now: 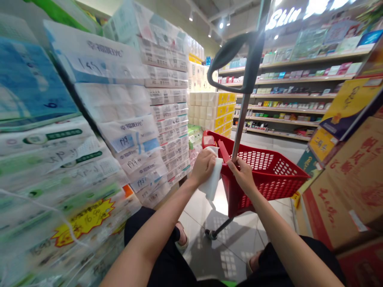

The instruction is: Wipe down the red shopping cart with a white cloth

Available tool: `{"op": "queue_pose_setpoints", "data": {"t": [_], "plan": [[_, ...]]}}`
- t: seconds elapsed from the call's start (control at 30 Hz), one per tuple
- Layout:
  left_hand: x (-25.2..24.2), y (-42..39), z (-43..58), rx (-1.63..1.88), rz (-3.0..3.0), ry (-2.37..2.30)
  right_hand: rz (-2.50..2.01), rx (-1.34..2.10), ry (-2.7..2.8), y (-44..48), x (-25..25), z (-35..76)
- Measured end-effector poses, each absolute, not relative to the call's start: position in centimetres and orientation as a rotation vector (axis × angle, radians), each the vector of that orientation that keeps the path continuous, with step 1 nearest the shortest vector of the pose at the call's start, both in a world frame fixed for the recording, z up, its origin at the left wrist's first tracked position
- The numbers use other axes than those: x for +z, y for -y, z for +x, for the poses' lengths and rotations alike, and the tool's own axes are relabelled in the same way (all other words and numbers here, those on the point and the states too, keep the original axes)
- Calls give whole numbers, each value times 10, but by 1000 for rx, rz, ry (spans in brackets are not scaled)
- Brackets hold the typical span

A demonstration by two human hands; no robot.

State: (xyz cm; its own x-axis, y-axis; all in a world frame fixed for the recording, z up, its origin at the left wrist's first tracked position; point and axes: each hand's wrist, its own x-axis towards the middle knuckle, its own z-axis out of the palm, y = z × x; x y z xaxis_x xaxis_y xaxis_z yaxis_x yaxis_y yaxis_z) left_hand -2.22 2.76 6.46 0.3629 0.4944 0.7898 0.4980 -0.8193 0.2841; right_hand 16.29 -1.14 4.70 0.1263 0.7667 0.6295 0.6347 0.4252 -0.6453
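Note:
A red plastic shopping basket [269, 159] on a wheeled frame stands in front of me, with a metal pole and a grey loop handle [253, 63] rising above it. My left hand [204, 165] is closed around a white cloth [214, 179] at the basket's near left corner, and the cloth hangs down below the fingers. On the near end of the basket, my right hand [243, 173] grips the red rim beside the foot of the pole, its thumb and fingers around the edge.
Tall stacks of packaged tissue [167, 79] line the left side. Cardboard boxes [356, 179] are piled close on the right. Shelves of small goods [287, 79] run across the back. Tiled floor [194, 211] shows under the basket, near my feet.

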Motion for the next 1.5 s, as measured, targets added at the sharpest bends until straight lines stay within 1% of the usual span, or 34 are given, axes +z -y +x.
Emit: {"op": "queue_pose_setpoints", "data": {"t": [0.17, 0.3, 0.37, 0.5, 0.6, 0.73, 0.97, 1.1, 1.23, 1.5], "plan": [[54, 9, 9, -1245, -2339, 1064, -1306, 189, 1616, 6, 51, 178], [42, 27, 26, -1155, -2229, 1073, -1360, 228, 1644, 3, 58, 179], [38, 33, 29, -1141, -2203, 1067, -1326, 271, 1549, 5, 59, 172], [39, 41, 18, -1121, -2314, 961, -1160, 362, 1249, 18, 57, 155], [46, 39, 3, -1124, -2453, 816, -1021, 504, 1243, 32, 56, 150], [53, 24, -16, -1182, -2610, 655, -953, 666, 1326, 42, 59, 154], [67, -13, -41, -1249, -2774, 564, -900, 737, 1280, 42, 63, 163], [75, -35, -55, -1198, -2749, 553, -929, 745, 1302, 42, 63, 168], [83, -56, -66, -1152, -2729, 653, -942, 740, 1312, 41, 62, 170], [84, -114, -91, -1034, -2666, 1102, -954, 711, 1344, 44, 58, 173]]}}
